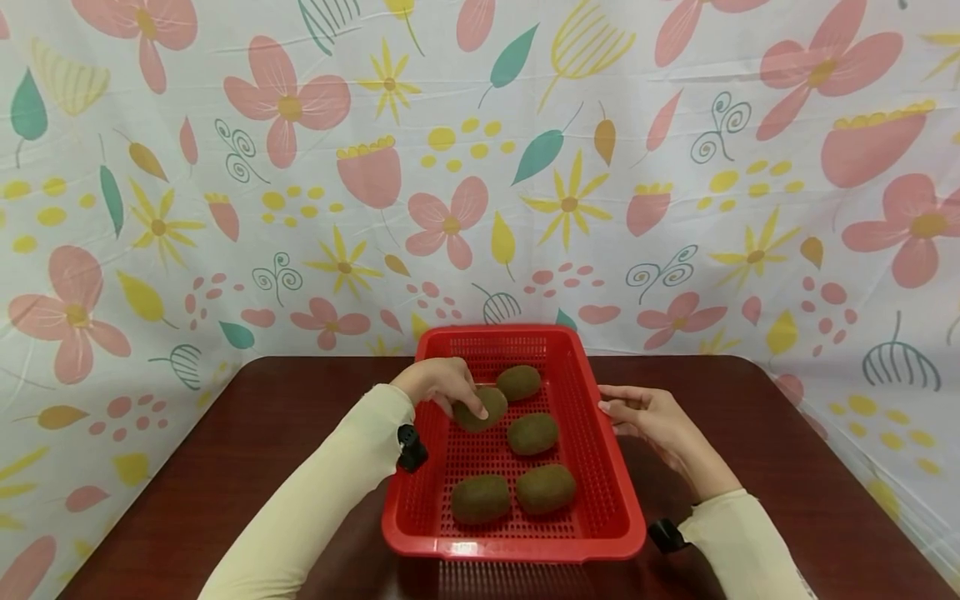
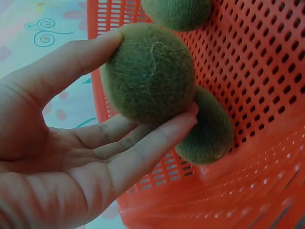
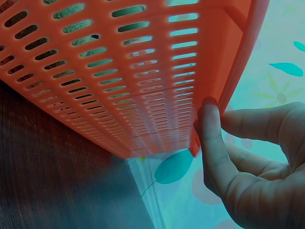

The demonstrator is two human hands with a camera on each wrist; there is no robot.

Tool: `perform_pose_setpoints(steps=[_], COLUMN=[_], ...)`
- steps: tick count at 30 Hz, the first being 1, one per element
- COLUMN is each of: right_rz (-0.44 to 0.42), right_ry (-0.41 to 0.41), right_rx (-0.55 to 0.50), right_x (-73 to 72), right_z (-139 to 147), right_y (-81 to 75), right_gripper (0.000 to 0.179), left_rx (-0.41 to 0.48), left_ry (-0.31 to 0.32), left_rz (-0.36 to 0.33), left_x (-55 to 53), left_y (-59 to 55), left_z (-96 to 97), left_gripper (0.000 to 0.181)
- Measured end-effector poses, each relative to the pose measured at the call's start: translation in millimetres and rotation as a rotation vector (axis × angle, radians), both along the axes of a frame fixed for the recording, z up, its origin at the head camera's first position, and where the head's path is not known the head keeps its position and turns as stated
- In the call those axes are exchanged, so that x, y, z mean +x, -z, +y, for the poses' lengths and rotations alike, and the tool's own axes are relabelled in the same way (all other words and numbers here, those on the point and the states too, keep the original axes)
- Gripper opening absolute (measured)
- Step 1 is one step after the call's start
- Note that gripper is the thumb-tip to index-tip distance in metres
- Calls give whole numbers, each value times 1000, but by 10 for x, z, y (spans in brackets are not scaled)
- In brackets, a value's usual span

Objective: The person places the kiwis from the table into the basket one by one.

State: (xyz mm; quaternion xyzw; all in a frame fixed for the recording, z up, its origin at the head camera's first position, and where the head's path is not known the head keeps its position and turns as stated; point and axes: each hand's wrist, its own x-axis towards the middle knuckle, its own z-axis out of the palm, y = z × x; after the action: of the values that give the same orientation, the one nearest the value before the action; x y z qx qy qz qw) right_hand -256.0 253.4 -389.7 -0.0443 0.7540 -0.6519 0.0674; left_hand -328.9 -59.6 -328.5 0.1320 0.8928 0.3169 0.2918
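A kiwi (image 1: pixel 481 409) with fuzzy brown-green skin is pinched between the thumb and fingers of my left hand (image 1: pixel 444 385), over the left side of a red plastic basket (image 1: pixel 517 547). In the left wrist view the held kiwi (image 2: pixel 148 74) is close up, with another kiwi (image 2: pixel 207 129) partly behind it. Several more kiwis lie in the basket, one at the far end (image 1: pixel 518 382), one mid-right (image 1: pixel 533 433) and two near the front. My right hand (image 1: pixel 660 421) grips the basket's right rim; in the right wrist view thumb and fingertips (image 3: pixel 209 112) meet at that edge.
The basket stands on a dark brown table (image 1: pixel 300 433), its walls and floor slotted. A white cloth (image 1: pixel 480 283) with flower and leaf prints hangs behind the table. Black wrist cameras sit at both cream sleeves (image 1: pixel 322 492).
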Motion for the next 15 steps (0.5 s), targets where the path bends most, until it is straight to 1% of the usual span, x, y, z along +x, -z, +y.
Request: perform_pose_setpoints(steps=[3, 7, 9, 13, 15], right_rz=[-1, 7, 13, 18, 11], right_ry=[-4, -18, -24, -28, -25], right_rx=[0, 2, 4, 10, 10], right_x=[3, 11, 14, 13, 8], right_z=[2, 10, 14, 16, 11], right_y=[-6, -11, -12, -12, -14], right_gripper=[59, 59, 58, 58, 59], left_rx=[-8, -20, -22, -29, -32], left_ry=[10, 6, -6, -33, -49], left_rz=[-15, -49, -75, -124, -151], left_x=[13, 30, 37, 35, 31], left_y=[24, 53, 70, 114, 129], left_z=[13, 45, 70, 121, 140], left_gripper=[36, 43, 53, 82, 91])
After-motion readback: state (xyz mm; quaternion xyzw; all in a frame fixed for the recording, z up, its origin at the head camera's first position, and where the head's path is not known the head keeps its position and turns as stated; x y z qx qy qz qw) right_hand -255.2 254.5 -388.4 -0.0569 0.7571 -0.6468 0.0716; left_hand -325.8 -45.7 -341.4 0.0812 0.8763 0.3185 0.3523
